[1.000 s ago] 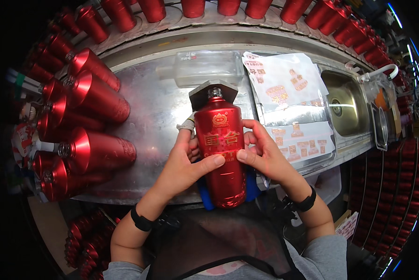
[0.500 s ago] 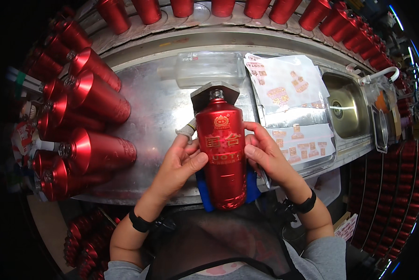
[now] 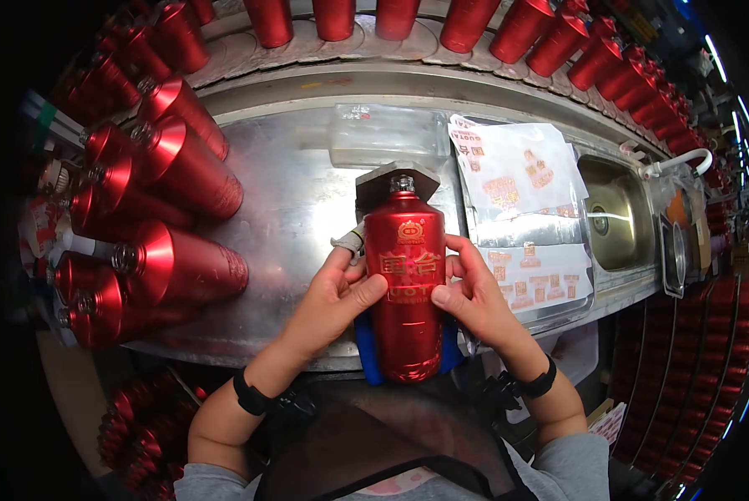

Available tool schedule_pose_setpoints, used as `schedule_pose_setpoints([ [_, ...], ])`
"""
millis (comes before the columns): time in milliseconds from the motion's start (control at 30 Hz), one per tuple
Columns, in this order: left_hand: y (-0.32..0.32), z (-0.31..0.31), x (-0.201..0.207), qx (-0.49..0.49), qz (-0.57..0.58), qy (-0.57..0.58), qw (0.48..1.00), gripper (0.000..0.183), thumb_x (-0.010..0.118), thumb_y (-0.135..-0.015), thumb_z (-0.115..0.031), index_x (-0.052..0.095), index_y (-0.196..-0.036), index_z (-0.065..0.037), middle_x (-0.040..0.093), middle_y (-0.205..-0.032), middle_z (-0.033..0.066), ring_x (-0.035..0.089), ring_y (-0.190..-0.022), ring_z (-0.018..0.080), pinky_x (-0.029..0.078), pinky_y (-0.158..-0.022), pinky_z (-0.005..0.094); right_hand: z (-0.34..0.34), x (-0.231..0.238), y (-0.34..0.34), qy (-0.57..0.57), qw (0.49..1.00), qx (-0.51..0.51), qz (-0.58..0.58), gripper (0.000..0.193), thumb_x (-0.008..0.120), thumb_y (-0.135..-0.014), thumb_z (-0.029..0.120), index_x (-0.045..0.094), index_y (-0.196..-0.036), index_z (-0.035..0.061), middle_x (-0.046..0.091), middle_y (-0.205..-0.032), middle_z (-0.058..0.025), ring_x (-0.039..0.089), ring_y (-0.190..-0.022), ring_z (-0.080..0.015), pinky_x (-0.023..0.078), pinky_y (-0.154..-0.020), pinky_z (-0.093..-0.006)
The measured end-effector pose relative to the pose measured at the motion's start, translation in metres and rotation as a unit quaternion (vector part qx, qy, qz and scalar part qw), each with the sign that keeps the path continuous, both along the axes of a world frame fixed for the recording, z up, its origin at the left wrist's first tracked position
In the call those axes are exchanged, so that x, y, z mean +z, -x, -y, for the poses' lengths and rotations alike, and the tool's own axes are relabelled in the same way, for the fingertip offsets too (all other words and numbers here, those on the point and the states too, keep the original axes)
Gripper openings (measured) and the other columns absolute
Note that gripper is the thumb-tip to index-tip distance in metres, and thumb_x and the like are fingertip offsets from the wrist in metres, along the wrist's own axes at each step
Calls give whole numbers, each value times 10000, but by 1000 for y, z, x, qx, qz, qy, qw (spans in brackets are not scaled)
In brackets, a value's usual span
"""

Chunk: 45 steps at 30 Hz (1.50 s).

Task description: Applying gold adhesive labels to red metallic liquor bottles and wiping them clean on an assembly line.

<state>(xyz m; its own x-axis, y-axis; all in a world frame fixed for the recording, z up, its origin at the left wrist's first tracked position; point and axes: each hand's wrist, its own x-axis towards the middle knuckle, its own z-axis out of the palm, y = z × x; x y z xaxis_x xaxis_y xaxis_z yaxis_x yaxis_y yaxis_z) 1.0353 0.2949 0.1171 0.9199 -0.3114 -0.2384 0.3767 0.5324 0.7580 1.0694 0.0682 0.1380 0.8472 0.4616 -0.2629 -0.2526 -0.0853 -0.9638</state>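
Note:
A glossy red bottle (image 3: pixel 406 338) with gold lettering and a gold emblem lies in front of me, its clear neck pointing away. Its upper end is at a dark angular metal rest (image 3: pixel 424 179), and a blue cloth (image 3: pixel 368 355) shows under its base. My left hand (image 3: pixel 338 296) grips the bottle's left side, thumb on the lettered front; a whitish wrap (image 3: pixel 351 240) covers a fingertip. On the opposite side my right hand (image 3: pixel 476 296) is closed on the bottle, thumb pressing the edge of the lettering. The fingers behind the bottle are partly hidden.
Several red bottles (image 3: pixel 191 263) lean at the left of the metal table (image 3: pixel 282 184). Sticker sheets (image 3: pixel 516 167) lie right of a clear plastic block (image 3: pixel 387 138). Beyond are a sink (image 3: pixel 612 217) and white faucet (image 3: pixel 683 159). More bottles (image 3: pixel 398 17) stand along a conveyor behind.
The whole view has shifted slightly, and bottles on the conveyor have changed position. Both hands still hold the red bottle, with their thumbs in nearly the same spots.

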Motion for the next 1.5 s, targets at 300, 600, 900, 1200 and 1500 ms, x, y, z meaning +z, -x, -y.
schedule_pose_setpoints([
  [300,-2,-7,-8,-39,5,-13,999,828,671,-957,-158,128,-1571,-46,414,-1498,171,413,-1383,199,341,-1139,348,4,-1,-6,-39,998,-2,-52,604,698,-934,204,382,-1426,56,465,-855,36,435,-712,-8,379,-640,-169],
  [600,-7,-6,0,-21,19,-60,998,831,675,-949,-156,135,-1570,-38,438,-1472,190,462,-1348,234,363,-1126,369,1,12,-20,-3,998,-14,-58,484,673,-959,210,453,-1359,50,504,-808,51,458,-721,-7,359,-643,-171],
  [900,-15,7,15,29,31,-109,993,733,601,-998,-147,154,-1566,-25,501,-1423,185,517,-1286,211,411,-1083,347,-14,-1,-25,0,997,-75,17,331,688,-956,288,512,-1084,38,507,-702,51,451,-662,-23,355,-586,-198],
  [1200,-16,5,13,31,34,-132,990,696,555,-1026,-177,149,-1570,-26,532,-1395,162,542,-1246,180,420,-1063,330,-12,-8,-24,55,996,-62,28,538,765,-872,408,498,-1111,7,456,-669,31,434,-636,-54,377,-571,-242],
  [1500,-14,4,8,30,35,-119,992,692,543,-1035,-186,140,-1577,-38,559,-1351,140,561,-1200,153,423,-1046,309,-8,6,-25,103,992,-44,51,581,818,-808,412,526,-1116,14,460,-686,29,449,-652,-57,383,-576,-245],
])
